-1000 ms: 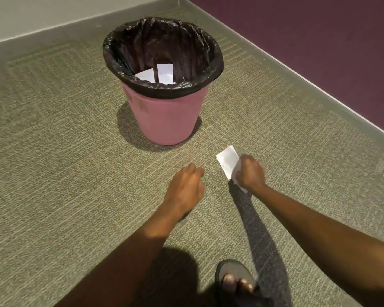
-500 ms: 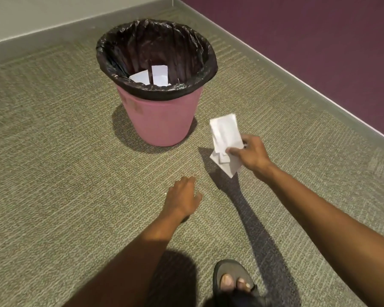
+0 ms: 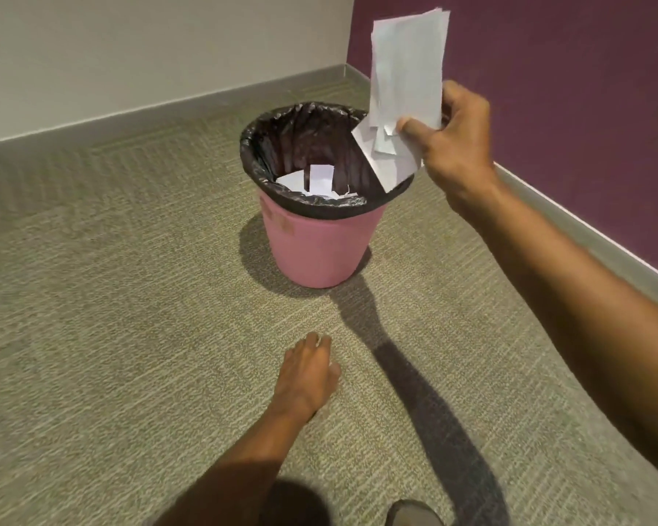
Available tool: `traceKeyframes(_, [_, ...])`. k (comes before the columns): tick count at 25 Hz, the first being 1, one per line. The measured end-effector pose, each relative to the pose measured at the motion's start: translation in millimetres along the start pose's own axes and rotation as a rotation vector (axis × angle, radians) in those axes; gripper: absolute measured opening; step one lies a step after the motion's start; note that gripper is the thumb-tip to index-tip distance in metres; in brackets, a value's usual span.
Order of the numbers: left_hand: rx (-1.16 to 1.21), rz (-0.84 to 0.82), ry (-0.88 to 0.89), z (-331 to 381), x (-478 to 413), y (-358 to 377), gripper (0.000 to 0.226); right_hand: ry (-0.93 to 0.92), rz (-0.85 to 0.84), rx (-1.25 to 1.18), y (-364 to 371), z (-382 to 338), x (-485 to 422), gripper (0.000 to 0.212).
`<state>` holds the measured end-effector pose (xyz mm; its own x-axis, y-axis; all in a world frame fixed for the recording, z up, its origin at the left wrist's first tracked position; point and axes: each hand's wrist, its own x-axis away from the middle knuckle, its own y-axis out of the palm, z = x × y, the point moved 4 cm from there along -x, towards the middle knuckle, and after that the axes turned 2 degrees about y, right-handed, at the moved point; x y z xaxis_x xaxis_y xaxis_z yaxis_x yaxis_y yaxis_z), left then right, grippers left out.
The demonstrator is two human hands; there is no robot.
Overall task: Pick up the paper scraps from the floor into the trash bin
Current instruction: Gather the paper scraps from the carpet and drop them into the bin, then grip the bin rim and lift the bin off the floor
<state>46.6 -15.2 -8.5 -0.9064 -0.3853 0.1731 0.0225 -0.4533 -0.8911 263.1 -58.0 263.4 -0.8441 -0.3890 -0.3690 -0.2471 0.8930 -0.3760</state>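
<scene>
bare forearms (image 3: 570,298), grey sandal (image 3: 411,513)

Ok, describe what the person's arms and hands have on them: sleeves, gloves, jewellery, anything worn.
Both arms are bare as far up as the view shows, with no sleeves visible. The left hand and the right hand wear no gloves, and no ring, watch or bracelet shows on either wrist or on the visible fingers. No markings or bandages are visible.

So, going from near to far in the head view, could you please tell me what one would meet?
Shoe → left hand on the carpet → pink bin → skirting → wall. The right hand, raised with the papers, is left out.
</scene>
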Motion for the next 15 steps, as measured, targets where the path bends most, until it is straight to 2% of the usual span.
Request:
traceKeyframes(4, [0.144, 0.122, -0.047, -10, -3, -31, 0.043, 0.053, -0.196, 0.157, 56, 7, -26, 0.038])
traceKeyframes(7, [0.292, 0.246, -0.122, -25, -9, -60, 0.042, 0.103, -0.330, 0.118, 75, 18, -30, 0.033])
traceKeyframes(12, [0.425, 0.471, -0.188, -46, -32, -127, 0.026, 0.042, -0.136, 0.136, 68, 26, -29, 0.010])
traceKeyframes(15, [0.543, 0.613, -0.236, -45, -41, -167, 0.015, 0.080, -0.050, 0.217, 54, 38, -24, 0.010])
